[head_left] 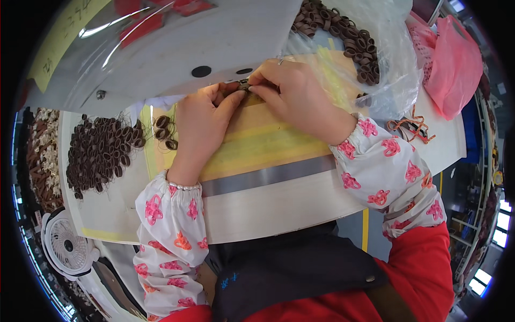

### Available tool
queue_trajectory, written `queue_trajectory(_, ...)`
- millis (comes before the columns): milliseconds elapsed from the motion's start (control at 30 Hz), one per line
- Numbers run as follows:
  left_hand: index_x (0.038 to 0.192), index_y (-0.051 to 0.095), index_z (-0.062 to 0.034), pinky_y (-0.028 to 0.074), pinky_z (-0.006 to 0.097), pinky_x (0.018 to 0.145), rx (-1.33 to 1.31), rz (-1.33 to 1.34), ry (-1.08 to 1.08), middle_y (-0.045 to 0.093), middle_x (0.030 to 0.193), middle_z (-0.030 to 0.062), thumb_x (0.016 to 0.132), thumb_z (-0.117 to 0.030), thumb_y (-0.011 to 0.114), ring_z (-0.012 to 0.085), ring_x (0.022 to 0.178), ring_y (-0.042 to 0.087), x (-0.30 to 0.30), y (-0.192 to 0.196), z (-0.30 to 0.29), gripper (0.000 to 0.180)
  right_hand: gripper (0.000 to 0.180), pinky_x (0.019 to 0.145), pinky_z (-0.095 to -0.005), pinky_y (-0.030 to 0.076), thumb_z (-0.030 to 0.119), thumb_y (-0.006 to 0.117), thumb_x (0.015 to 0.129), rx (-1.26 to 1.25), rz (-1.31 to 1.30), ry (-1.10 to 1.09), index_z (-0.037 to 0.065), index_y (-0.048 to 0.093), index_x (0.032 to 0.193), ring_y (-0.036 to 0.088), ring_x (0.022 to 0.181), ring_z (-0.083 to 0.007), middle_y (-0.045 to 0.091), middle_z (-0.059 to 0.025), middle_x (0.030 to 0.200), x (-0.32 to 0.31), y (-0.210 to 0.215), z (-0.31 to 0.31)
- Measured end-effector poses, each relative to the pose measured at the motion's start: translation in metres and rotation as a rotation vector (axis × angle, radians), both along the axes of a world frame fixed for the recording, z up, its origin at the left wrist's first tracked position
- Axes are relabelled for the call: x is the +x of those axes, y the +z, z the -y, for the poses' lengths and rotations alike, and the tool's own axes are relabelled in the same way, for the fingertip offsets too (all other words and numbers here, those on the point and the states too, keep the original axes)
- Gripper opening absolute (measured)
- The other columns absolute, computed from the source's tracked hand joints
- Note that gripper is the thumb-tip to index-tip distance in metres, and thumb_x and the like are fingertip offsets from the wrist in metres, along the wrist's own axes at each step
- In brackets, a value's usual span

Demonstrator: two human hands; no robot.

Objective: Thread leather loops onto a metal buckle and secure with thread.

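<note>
Under the white sewing machine head (177, 45), the fingertips of both my hands meet by a small metal presser foot (244, 85). My left hand (203, 121) is closed, thumb and fingers pinched together just left of the foot. From the right, my right hand (298, 91) pinches at the same spot with thumb and forefinger. Whatever small piece lies between the fingertips is mostly hidden. Several brown strap loops (162, 127) lie beside my left wrist. Further left spreads a large pile of brown loops (102, 153) with loose threads.
At the back right, more brown loops (365, 51) lie in a clear plastic bag (397, 64). A pink bag (453, 67) and orange-and-black cords (413, 129) are nearby. Yellow tape and a metal strip (268, 176) cross the white table (268, 212). A white fan (68, 244) stands lower left.
</note>
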State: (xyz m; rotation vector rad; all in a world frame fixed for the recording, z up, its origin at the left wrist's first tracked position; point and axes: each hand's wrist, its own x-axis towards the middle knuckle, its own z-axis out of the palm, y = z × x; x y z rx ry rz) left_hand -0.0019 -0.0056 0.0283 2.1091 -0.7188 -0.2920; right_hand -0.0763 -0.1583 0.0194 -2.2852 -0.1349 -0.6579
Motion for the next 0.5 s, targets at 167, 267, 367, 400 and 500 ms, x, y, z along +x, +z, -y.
queue_trajectory(167,0.086,0.064,0.0022,0.03,0.019,0.046,0.005,-0.099,0.056,0.04,0.05,-0.0066,0.078,-0.021,0.066,0.0004,0.049,0.033,0.0049,-0.0066,0.0006,0.024,0.01,0.052,-0.0312,0.045,0.006,0.063,0.073,-0.016,0.022,-0.051,-0.003,0.061,0.075,0.057,0.055,-0.0256,0.059,-0.0147,0.062,0.0016,0.004,-0.0005)
queue_trajectory(267,0.087,0.066,0.0008,0.029,0.018,0.045,-0.004,-0.141,0.083,0.043,0.05,-0.007,0.078,-0.021,0.066,-0.0004,0.049,0.033,0.003,-0.0062,0.0011,0.024,0.01,0.052,-0.0317,0.045,0.007,0.063,0.073,-0.032,0.02,-0.062,-0.003,0.061,0.074,0.057,0.054,-0.0266,0.058,-0.0151,0.061,0.0022,0.0031,0.0001)
queue_trajectory(367,0.088,0.067,-0.0007,0.029,0.018,0.045,-0.007,-0.14,0.086,0.046,0.052,-0.007,0.079,-0.023,0.065,-0.001,0.048,0.034,0.0019,-0.0039,0.0004,0.024,0.011,0.052,-0.032,0.045,0.007,0.062,0.073,-0.036,0.02,-0.072,-0.004,0.061,0.074,0.057,0.054,-0.0274,0.058,-0.0162,0.061,0.0023,0.0038,-0.0017)
queue_trajectory(400,0.088,0.067,-0.0011,0.029,0.018,0.045,0.01,-0.108,0.08,0.047,0.052,-0.0071,0.079,-0.023,0.065,-0.0011,0.048,0.035,0.002,-0.002,0.0009,0.024,0.011,0.052,-0.0322,0.044,0.007,0.062,0.073,-0.026,0.018,-0.078,-0.004,0.061,0.074,0.057,0.054,-0.0277,0.058,-0.0165,0.061,0.0022,0.0035,-0.0015)
queue_trajectory(500,0.088,0.068,-0.0026,0.03,0.019,0.045,0.014,-0.059,0.054,0.05,0.053,-0.0067,0.08,-0.026,0.065,-0.0011,0.049,0.037,0.0049,-0.0037,0.0008,0.025,0.011,0.052,-0.033,0.044,0.006,0.062,0.073,-0.009,0.014,-0.09,-0.004,0.06,0.073,0.057,0.054,-0.0283,0.057,-0.0172,0.062,0.0024,0.0031,-0.0017)
